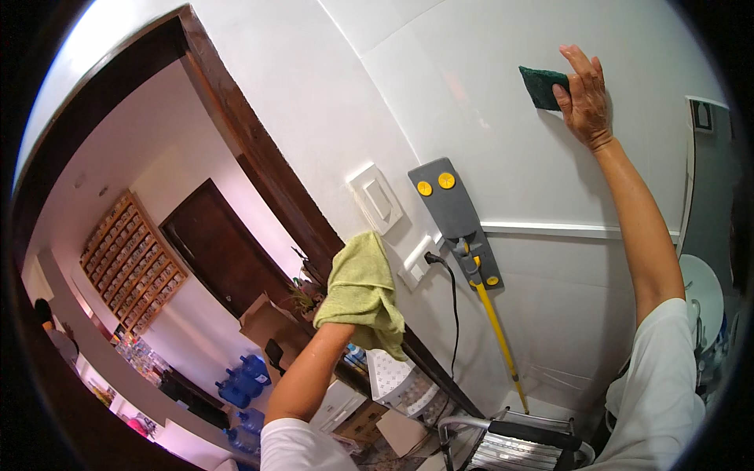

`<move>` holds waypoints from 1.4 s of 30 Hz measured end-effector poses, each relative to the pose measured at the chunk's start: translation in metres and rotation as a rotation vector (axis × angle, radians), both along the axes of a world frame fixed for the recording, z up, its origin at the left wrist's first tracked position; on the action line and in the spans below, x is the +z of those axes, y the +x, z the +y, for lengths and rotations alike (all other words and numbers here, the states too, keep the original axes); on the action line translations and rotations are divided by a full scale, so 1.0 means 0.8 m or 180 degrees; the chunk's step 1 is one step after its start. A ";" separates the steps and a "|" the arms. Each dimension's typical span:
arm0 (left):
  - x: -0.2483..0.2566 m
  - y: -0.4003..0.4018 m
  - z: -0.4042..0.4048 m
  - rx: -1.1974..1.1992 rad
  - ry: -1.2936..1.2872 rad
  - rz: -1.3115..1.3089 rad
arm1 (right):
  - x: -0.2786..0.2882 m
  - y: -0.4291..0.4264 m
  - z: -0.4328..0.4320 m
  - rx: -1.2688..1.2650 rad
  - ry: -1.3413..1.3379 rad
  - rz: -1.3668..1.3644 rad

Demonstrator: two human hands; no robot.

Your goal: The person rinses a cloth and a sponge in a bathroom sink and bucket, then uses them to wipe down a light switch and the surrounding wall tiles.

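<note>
My right hand (pixel 583 100) is raised high against the white wall (pixel 642 65), holding a dark green scouring pad (pixel 542 88) between thumb and fingers. A yellow-green cloth (pixel 362 288) is draped over my left hand and hides its fingers; the hand is beside the brown door frame, just below a white wall switch (pixel 375 199). To the right of the cloth, a black plug sits in a white socket plate (pixel 417 265). Between my hands a grey flat mop head (pixel 450 206) with yellow discs leans on the wall, its yellow pole (pixel 498 329) running down.
A metal step ladder (pixel 512 447) stands at the bottom. The brown door frame (pixel 253 141) opens onto a room with blue water jugs (pixel 244 377), a cardboard box (pixel 274 329) and a person (pixel 59 338) far left. A white ledge (pixel 554 229) crosses the wall. Dishes (pixel 701 294) stand at right.
</note>
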State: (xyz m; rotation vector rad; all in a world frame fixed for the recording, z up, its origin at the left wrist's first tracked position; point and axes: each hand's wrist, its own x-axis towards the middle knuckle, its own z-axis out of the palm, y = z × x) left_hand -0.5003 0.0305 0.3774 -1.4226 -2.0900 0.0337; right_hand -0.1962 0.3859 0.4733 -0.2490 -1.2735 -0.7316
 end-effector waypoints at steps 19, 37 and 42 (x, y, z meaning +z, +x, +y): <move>-0.020 -0.014 0.002 -0.0303 0.0041 0.0490 | -0.002 0.001 0.001 -0.0022 0.0017 0.0091; 0.035 -0.015 -0.038 -0.0244 0.0888 0.1403 | 0.012 -0.004 -0.003 0.0071 -0.0064 0.0627; 0.029 -0.055 -0.037 0.0140 0.1475 -0.0072 | 0.024 -0.153 -0.191 0.2532 -0.1960 0.1106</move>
